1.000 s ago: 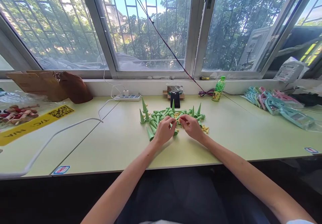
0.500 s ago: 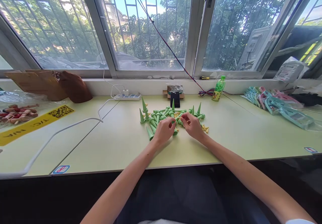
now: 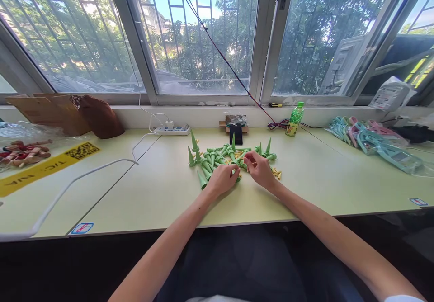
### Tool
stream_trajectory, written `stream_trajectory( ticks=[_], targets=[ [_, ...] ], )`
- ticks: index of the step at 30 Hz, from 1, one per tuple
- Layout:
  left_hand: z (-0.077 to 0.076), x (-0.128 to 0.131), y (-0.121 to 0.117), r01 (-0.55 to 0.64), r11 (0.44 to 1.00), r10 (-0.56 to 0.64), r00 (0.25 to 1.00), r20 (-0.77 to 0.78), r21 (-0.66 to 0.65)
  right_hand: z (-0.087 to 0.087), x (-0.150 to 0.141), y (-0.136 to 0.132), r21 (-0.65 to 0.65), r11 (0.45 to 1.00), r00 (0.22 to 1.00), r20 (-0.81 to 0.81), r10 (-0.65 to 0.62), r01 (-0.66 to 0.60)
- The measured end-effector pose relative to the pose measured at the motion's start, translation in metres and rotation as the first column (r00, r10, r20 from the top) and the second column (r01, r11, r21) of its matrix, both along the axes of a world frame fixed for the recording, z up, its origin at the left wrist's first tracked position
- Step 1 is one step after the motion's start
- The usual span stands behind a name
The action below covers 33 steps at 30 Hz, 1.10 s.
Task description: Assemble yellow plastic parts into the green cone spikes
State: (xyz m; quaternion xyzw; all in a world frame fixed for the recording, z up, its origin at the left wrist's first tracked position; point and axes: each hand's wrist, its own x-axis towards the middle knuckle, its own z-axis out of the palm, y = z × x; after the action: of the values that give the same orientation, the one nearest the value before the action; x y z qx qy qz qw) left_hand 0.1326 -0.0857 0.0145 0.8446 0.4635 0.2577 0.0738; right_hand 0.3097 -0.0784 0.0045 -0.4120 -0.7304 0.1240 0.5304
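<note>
My left hand (image 3: 223, 179) is low over the near side of a pile of green plastic cone-shaped spikes (image 3: 206, 164). Its fingers are closed around a green spike, mostly hidden by the hand. Just to the right, my right hand (image 3: 259, 170) has thumb and fingertips pinched together; whatever is between them is too small to make out. Several green spikes stand upright, such as the tall spike (image 3: 194, 143) at the back left, while others lie in a heap. Small yellow pieces (image 3: 277, 174) are scattered among them and beside my right hand.
Behind the pile are a black phone (image 3: 236, 134) and a small cardboard box (image 3: 223, 124). A green drink bottle (image 3: 294, 120) and bagged pastel items (image 3: 369, 139) are to the right. On the left are a power strip (image 3: 172, 131), white cable (image 3: 98, 162) and brown bag (image 3: 101, 117).
My left hand has dropped slightly toward the table and moved a little to the right. My right hand stays nearly in place, still pinched.
</note>
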Motion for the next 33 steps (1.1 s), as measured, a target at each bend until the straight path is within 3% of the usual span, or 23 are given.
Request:
stream_trajectory(
  ticks=[6,23,33],
  targets=[
    [-0.0022,0.0003,-0.0007,0.047,0.999,-0.047,0.998,-0.038,-0.010,-0.0002,0.0000,0.0003,0.003,1.000,1.000,0.005,0.006,-0.006],
    [-0.0041,0.0007,0.0001,0.022,0.998,-0.024,0.999,-0.022,-0.061,-0.0004,-0.0008,0.0001,-0.009,1.000,1.000,0.026,0.012,-0.012],
    [-0.0009,0.0009,-0.0018,0.053,0.997,-0.046,0.992,0.116,-0.058,0.0002,-0.0008,-0.0005,-0.009,1.000,0.999,0.033,0.009,-0.009]
  ],
)
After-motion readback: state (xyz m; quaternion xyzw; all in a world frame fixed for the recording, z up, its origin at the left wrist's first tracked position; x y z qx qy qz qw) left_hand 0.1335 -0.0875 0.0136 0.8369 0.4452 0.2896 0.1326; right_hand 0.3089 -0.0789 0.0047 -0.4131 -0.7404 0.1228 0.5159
